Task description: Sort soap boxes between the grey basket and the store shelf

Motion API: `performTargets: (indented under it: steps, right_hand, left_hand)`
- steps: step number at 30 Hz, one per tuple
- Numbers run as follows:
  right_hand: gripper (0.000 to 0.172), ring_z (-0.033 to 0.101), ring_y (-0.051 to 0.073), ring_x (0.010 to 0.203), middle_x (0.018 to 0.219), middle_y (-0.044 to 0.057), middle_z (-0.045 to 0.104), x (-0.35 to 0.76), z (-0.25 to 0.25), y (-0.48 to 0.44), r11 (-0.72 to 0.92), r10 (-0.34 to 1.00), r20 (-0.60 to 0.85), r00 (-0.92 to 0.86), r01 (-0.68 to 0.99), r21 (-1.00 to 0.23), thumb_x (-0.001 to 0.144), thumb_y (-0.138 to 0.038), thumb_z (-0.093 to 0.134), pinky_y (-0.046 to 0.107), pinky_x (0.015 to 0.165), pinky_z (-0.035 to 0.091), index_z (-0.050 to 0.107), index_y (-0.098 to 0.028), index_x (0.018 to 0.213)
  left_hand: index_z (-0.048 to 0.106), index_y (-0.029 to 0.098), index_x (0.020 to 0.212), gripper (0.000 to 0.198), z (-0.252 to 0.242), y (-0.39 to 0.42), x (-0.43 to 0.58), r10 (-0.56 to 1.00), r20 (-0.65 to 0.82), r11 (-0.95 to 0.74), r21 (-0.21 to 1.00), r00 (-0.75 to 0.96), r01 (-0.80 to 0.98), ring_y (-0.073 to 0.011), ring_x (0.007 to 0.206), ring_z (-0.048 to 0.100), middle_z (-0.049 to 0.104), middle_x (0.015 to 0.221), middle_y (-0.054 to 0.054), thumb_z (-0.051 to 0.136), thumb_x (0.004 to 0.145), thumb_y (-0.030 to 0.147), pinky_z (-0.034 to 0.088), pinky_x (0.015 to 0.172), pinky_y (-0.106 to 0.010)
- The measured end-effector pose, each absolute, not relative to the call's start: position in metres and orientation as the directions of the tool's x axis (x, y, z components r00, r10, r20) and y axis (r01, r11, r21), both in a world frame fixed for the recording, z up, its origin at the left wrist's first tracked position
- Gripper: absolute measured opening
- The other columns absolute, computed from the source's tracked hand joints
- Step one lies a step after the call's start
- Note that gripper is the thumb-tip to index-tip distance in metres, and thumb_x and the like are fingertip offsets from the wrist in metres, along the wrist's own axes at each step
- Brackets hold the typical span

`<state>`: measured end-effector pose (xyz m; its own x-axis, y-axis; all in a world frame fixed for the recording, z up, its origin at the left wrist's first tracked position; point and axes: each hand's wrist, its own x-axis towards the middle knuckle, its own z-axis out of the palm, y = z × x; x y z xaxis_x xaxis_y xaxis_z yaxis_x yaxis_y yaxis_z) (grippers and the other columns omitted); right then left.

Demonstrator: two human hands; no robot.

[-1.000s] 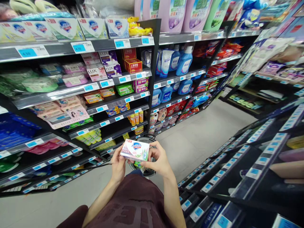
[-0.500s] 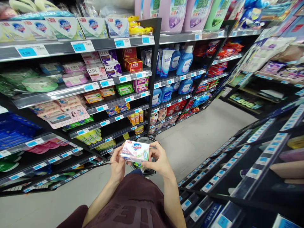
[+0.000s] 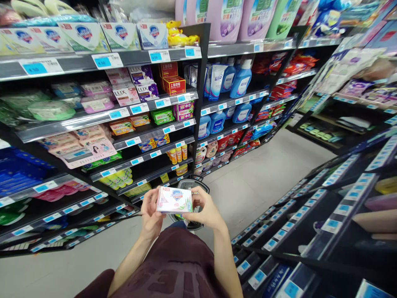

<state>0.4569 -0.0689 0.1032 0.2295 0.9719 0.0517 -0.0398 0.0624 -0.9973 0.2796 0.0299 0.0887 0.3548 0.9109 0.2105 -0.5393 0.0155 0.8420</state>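
Note:
A white and pink soap box [image 3: 174, 200] with a blue shield logo is held in front of my body, low in the centre of the view. My left hand [image 3: 151, 216] grips its left end with fingers curled round it. On the right end, my right hand [image 3: 204, 211] is closed with thumb on top. Beneath the box sits a dark shopping basket [image 3: 195, 187], partly hidden by my hands, with a green item inside.
Black shelves of soap boxes [image 3: 120, 37], LUX boxes [image 3: 126, 95] and blue detergent bottles [image 3: 242, 80] line the left. More black shelving [image 3: 325, 215] with blue price tags stands on the right. A pale floor aisle [image 3: 263, 178] runs ahead between them.
The soap box has tipped so its front face turns more towards me, and both hands have shifted slightly lower and to the left.

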Motion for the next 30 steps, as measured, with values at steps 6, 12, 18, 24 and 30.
performTargets:
  steps: [6, 12, 18, 24, 30]
  right_hand:
    - [0.067, 0.062, 0.014, 0.073, 0.094, 0.0, 0.07, 0.454, 0.085, -0.054, 0.093, 0.985, 0.109, 0.136, 0.12, -0.988, 0.068, -0.019, 0.079, 0.025, 0.068, 0.05, 0.054, -0.025, 0.129]
    - [0.067, 0.065, 0.015, 0.079, 0.101, 0.002, 0.071, 0.454, 0.078, -0.047, 0.116, 0.979, 0.147, 0.141, 0.207, -0.972, 0.069, -0.012, 0.068, 0.026, 0.074, 0.052, 0.052, -0.024, 0.133]
    - [0.064, 0.066, 0.02, 0.095, 0.117, 0.006, 0.07, 0.457, 0.082, -0.048, 0.142, 0.953, 0.21, 0.218, 0.292, -0.946, 0.071, -0.015, 0.068, 0.028, 0.082, 0.053, 0.057, -0.022, 0.133]
    - [0.06, 0.067, 0.021, 0.102, 0.125, 0.006, 0.068, 0.455, 0.083, -0.047, 0.173, 0.929, 0.249, 0.273, 0.272, -0.946, 0.075, -0.017, 0.064, 0.029, 0.088, 0.053, 0.058, -0.022, 0.135]
    - [0.056, 0.067, 0.021, 0.104, 0.124, 0.005, 0.069, 0.455, 0.086, -0.049, 0.143, 0.921, 0.234, 0.312, 0.288, -0.947, 0.079, -0.016, 0.058, 0.031, 0.092, 0.052, 0.059, -0.024, 0.135]
  left_hand:
    - [0.057, 0.029, 0.126, 0.083, 0.103, 0.024, 0.282, 0.802, 0.404, -0.179, 0.864, 0.439, -0.47, -0.0156, 0.077, 0.07, 0.066, 0.118, -0.008, 0.097, 0.054, 0.025, 0.058, 0.067, -0.026]
    - [0.056, 0.026, 0.128, 0.072, 0.104, 0.011, 0.284, 0.61, 0.558, -0.541, 0.812, 0.563, -0.219, -0.0075, 0.055, 0.062, 0.07, 0.115, -0.009, 0.089, 0.065, 0.014, 0.057, 0.059, -0.025]
    - [0.058, 0.022, 0.125, 0.054, 0.102, 0.014, 0.288, 0.294, 0.693, -0.834, 0.522, 0.658, -0.177, -0.0129, 0.065, 0.069, 0.073, 0.116, -0.014, 0.083, 0.077, 0.021, 0.057, 0.057, -0.024]
    - [0.06, 0.019, 0.124, 0.045, 0.102, 0.014, 0.29, 0.19, 0.705, -0.896, 0.409, 0.683, -0.174, -0.0193, 0.088, 0.076, 0.075, 0.111, -0.013, 0.078, 0.083, 0.02, 0.062, 0.072, -0.027]
    - [0.059, 0.02, 0.124, 0.043, 0.103, 0.014, 0.289, 0.177, 0.694, -0.901, 0.399, 0.698, -0.168, -0.0199, 0.092, 0.076, 0.077, 0.107, -0.011, 0.076, 0.085, 0.021, 0.061, 0.073, -0.026]
